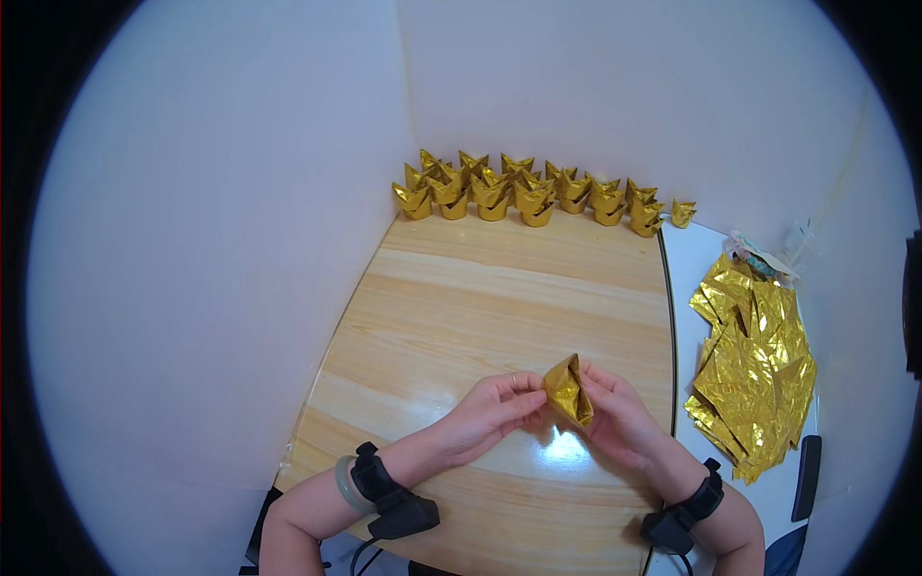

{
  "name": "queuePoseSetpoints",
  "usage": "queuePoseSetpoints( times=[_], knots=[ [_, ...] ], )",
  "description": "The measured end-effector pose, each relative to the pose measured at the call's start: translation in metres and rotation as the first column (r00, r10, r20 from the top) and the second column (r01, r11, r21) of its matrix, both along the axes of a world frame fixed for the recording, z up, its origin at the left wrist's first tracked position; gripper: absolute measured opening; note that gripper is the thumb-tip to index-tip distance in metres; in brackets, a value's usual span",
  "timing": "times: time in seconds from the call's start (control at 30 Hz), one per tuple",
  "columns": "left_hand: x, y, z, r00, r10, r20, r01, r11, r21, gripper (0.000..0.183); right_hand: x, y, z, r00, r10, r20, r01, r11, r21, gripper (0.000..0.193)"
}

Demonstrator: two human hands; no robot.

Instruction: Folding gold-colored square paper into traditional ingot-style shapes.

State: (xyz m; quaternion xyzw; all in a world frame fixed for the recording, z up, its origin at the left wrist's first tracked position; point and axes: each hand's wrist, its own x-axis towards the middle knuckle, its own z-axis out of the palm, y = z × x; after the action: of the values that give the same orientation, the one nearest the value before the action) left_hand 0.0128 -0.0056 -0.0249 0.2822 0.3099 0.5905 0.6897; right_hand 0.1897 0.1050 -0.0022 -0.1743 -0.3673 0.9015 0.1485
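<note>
Between my two hands, above the near right part of the wooden table (pixel 461 317), is a folded gold paper ingot (pixel 567 389). My left hand (pixel 495 413) pinches its left side between thumb and fingers. On the other side, my right hand (pixel 619 413) grips the paper, its thumb along the near edge and some fingers hidden behind. The ingot is tilted, with one point upward and a fold facing me. Along the far edge stand several finished gold paper ingots (pixel 492 197), close together in rows.
Right of the wooden table, a white surface (pixel 682 259) holds a heap of flat gold foil sheets (pixel 754 374). A crumpled plastic wrapper (pixel 764 257) lies behind them, and a dark oblong object (pixel 807 478) by the right edge. White walls (pixel 211 240) rise on the left and far sides.
</note>
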Motion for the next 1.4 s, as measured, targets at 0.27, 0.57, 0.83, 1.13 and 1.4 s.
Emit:
queuePoseSetpoints(
  times=[0.27,0.57,0.83,1.13,1.4],
  knots=[
    [0.001,0.001,0.006,0.993,-0.014,0.113,0.006,0.997,0.071,0.023,-0.001,-0.003,0.004,0.991,-0.003,-0.132,-0.005,0.998,-0.056,0.034],
    [0.009,0.0,0.02,0.889,0.249,-0.385,-0.198,0.966,0.168,0.058,0.005,0.008,0.005,0.999,0.028,-0.041,-0.028,1.0,0.013,0.026],
    [-0.005,-0.004,0.021,0.174,0.557,-0.812,0.322,0.747,0.582,0.015,0.006,0.01,-0.006,0.93,-0.058,0.364,-0.258,0.604,0.754,0.023],
    [-0.006,-0.001,0.025,-0.072,0.72,-0.691,0.45,0.641,0.621,0.016,0.015,0.021,0.046,0.982,0.065,0.177,-0.158,-0.237,0.959,0.017],
    [-0.008,0.001,0.025,-0.113,0.725,-0.679,0.505,0.63,0.589,0.013,0.019,0.025,0.049,0.976,0.052,0.211,-0.172,-0.413,0.894,0.017]
  ],
)
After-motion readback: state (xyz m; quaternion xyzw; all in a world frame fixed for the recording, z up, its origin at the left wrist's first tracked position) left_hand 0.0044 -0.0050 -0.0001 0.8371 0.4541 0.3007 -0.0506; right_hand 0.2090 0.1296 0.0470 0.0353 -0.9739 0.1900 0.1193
